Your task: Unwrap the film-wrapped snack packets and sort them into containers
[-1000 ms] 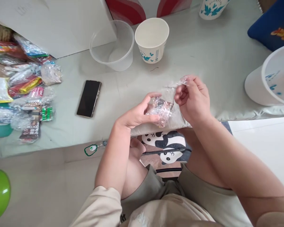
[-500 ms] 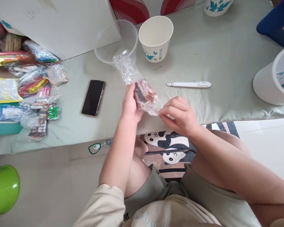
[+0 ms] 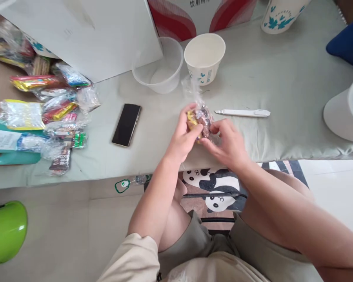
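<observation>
Between my hands, above the front part of the table, is a clear plastic bag (image 3: 205, 116) with brown, dark and yellow wrapped contents, whose kind I cannot make out. My left hand (image 3: 182, 138) is closed round its left side, thumb across the front. The fingers of my right hand (image 3: 228, 143) pinch its lower right side. The bag's loose, crinkled end points up and away from me. Just beyond it stands a white paper tub (image 3: 204, 74) with blue-green leaves, beside a clear plastic bowl (image 3: 168, 83). A white utility knife (image 3: 245, 113) lies right of the bag.
A black phone (image 3: 126, 125) lies left of my hands. Farther left are several snack packets (image 3: 59, 114) in plastic. White boxes (image 3: 106, 37) stand behind. More leaf-printed tubs, one of them a white tub (image 3: 339, 111), stand at right. A green bin (image 3: 7, 233) is on the floor.
The bag has turned so its yellow part shows and its loose end points more directly away. My right hand has shifted from the bag's near tip to its side. The view has shifted slightly.
</observation>
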A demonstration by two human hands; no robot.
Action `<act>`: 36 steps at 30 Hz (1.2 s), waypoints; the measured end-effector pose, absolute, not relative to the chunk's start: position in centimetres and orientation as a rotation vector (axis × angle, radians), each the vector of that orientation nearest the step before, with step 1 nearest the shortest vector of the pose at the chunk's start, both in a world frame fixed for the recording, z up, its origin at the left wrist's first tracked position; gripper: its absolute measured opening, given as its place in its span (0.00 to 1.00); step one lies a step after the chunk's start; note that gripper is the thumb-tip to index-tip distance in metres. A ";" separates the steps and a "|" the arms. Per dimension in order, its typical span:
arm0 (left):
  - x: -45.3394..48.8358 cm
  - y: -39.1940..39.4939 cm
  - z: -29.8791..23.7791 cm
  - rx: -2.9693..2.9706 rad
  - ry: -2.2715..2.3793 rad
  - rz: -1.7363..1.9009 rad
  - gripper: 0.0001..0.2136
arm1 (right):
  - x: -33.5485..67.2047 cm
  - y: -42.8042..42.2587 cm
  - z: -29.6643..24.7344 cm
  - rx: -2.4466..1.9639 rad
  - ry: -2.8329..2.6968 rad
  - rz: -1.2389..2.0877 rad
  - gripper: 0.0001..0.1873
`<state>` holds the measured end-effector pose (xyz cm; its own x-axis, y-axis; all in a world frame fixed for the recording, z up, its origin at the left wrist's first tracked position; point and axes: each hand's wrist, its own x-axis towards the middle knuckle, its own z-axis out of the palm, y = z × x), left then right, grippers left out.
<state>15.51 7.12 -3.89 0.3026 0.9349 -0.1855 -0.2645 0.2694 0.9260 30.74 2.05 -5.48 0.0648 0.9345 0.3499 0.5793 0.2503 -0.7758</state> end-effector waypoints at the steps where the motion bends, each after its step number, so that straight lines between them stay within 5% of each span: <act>1: 15.4 7.0 -4.0 1.004 0.896 0.956 0.27 | 30.5 2.1 -5.3 -1.450 -1.554 0.605 0.14; 6: 13.6 6.8 -3.3 1.078 0.929 0.872 0.28 | 30.1 2.1 -4.4 -1.384 -1.281 1.136 0.17; 18: 7.9 7.8 -1.4 0.149 0.854 1.002 0.14 | 26.3 4.8 -4.2 -1.352 -0.490 1.208 0.18; 21: 6.7 7.8 -1.2 0.213 0.779 1.034 0.18 | 26.2 5.7 -3.3 -1.514 -0.780 1.028 0.16; 25: 6.4 7.7 -1.7 0.380 0.864 1.037 0.24 | 26.1 5.9 -1.6 -1.435 -1.408 0.250 0.10; 30: 7.3 7.7 -2.1 0.577 0.915 1.026 0.25 | 24.3 5.4 -0.8 -1.516 -1.969 0.311 0.11; 36: 8.0 8.1 -2.5 0.594 0.980 0.978 0.24 | 24.3 6.4 -0.6 -1.879 -1.990 0.544 0.17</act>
